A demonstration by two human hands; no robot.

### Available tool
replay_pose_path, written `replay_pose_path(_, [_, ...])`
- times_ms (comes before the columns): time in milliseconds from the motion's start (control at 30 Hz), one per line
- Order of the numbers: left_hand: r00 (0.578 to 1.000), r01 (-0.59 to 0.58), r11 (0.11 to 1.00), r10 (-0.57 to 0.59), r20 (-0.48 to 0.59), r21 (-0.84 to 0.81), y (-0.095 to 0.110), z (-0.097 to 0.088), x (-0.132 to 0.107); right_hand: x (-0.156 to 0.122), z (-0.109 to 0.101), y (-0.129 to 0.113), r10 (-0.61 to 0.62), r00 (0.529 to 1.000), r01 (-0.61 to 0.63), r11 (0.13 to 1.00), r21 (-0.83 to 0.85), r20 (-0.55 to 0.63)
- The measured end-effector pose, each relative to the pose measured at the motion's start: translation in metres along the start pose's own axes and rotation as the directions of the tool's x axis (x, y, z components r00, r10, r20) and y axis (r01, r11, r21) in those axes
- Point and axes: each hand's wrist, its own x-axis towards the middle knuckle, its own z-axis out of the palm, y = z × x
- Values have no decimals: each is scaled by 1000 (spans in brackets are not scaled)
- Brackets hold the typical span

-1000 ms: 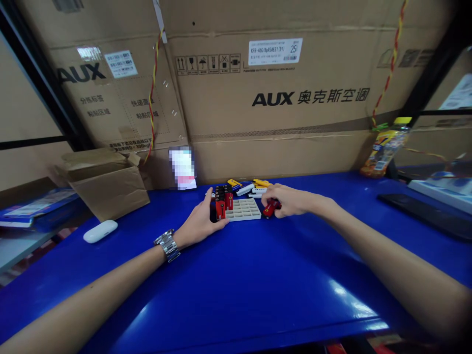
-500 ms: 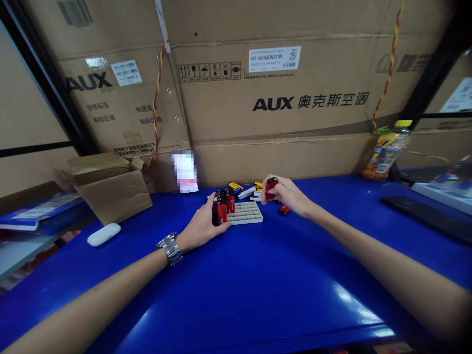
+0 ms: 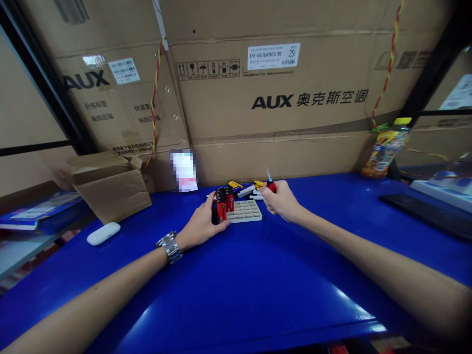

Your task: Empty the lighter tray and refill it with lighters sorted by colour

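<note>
Near far edge of blue desk [image 3: 258, 280], R of white plastic grid tray [image 3: 245, 220]: my R hand [image 3: 283, 200] curled tight on red/black lighter [image 3: 272, 187]; flame [image 3: 269, 175] now up, none prior, so I judge it fires. L hand [image 3: 199, 221], spread, holds tray's L end, by upright red lighters [image 3: 221, 212].

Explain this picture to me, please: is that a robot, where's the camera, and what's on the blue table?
No robot: a person works bare-handed, filmed by a camera worn on their head, facing forward and down. The left hand curves around one end of a pale grid tray, where red lighters stand upright. The right hand holds another red lighter, its flame lit. Behind the tray lie loose yellow and white pieces, apparently lighters too. Left on the blue table is a white case.
</note>
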Motion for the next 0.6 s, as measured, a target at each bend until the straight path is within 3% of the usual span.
replay_pose_path(233, [1000, -3, 1000, 3, 13, 0, 2, -1, 0, -1, 2, -4, 9, 999, -9, 1000, 20, 35])
replay_pose_path(467, [1000, 3, 1000, -3, 9, 5, 1, -1, 0, -4, 1, -8, -76, 997, 74, 977, -199, 0])
replay_pose_path(600, [1000, -1, 1000, 1, 13, -13, 1, 0, 0, -1, 0, -1, -112, 994, 112, 971, -209, 14])
